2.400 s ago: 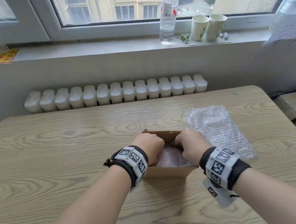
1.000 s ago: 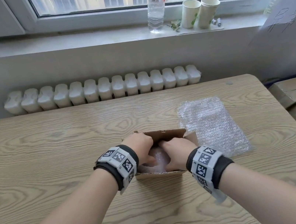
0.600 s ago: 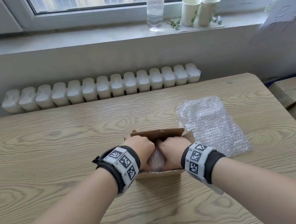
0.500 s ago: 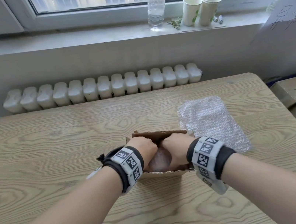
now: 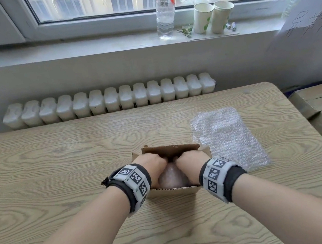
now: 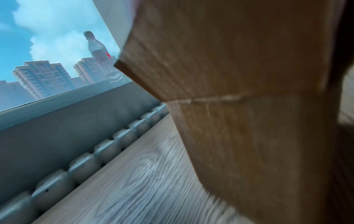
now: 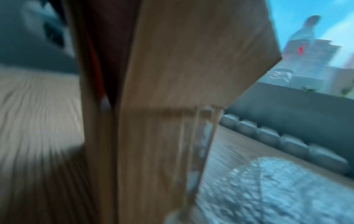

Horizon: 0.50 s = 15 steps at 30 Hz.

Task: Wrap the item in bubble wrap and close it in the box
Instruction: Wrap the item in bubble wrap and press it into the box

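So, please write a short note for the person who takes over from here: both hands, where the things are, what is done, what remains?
Left hand: inside the open box, fingers curled down onto the wrapped item.
Right hand: same, pressing the item from the right side.
Box stands on the table; far flap is still up. A spare bubble wrap sheet lies flat right of the box.
Done: item wrapped and in the box.
Left: seat it, withdraw the hands, fold the flaps shut.
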Each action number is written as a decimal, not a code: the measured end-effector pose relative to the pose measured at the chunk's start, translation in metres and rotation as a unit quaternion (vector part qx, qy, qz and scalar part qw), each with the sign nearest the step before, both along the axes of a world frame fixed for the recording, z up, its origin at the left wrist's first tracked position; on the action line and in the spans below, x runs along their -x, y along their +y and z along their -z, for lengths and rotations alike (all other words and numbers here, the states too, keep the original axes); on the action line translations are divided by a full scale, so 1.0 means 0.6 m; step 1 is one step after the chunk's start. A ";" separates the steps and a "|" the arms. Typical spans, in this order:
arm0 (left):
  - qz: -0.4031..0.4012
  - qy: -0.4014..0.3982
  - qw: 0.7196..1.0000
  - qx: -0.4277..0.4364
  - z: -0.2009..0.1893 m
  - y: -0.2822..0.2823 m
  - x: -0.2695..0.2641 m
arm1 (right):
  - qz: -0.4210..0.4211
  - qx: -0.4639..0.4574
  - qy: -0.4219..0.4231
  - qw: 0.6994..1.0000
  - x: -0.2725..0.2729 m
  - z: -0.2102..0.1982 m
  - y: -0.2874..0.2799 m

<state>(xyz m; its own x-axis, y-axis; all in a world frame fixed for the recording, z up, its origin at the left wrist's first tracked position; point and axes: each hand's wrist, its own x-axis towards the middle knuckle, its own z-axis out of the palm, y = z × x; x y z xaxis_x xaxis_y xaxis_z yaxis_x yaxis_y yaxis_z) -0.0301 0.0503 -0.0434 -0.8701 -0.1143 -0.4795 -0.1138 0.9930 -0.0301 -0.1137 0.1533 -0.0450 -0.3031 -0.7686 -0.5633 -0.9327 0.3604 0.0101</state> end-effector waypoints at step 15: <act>-0.136 -0.123 0.982 -0.049 -0.045 0.010 0.019 | 0.364 -0.081 -0.187 0.909 0.006 -0.054 -0.010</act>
